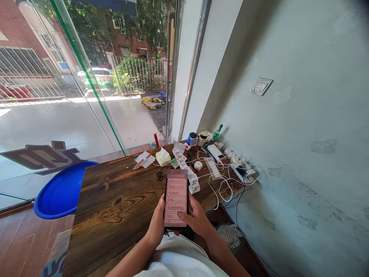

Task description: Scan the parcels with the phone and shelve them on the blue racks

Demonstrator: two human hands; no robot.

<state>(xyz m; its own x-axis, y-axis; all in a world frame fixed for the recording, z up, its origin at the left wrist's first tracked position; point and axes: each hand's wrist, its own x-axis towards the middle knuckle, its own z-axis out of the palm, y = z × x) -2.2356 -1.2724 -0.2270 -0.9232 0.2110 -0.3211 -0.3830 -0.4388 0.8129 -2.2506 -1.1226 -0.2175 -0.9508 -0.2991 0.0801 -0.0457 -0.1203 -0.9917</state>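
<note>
A black smartphone (176,201) with a lit pink screen stands upright over the near edge of the wooden table (115,207). My left hand (157,225) grips its left side, fingers wrapped behind it. My right hand (196,216) holds the right side, and its thumb lies across the lower part of the screen. Just beyond the phone lies a strip of numbered paper tags (192,182), with small black scissors (160,176) beside it.
Power strips (243,172) with white cables, a power bank (215,151), a round white gadget (198,166), a tissue pack (163,157), small jars and a green bottle (216,132) crowd the table's far right. A blue chair (60,191) stands left. Glass wall ahead, plaster wall right.
</note>
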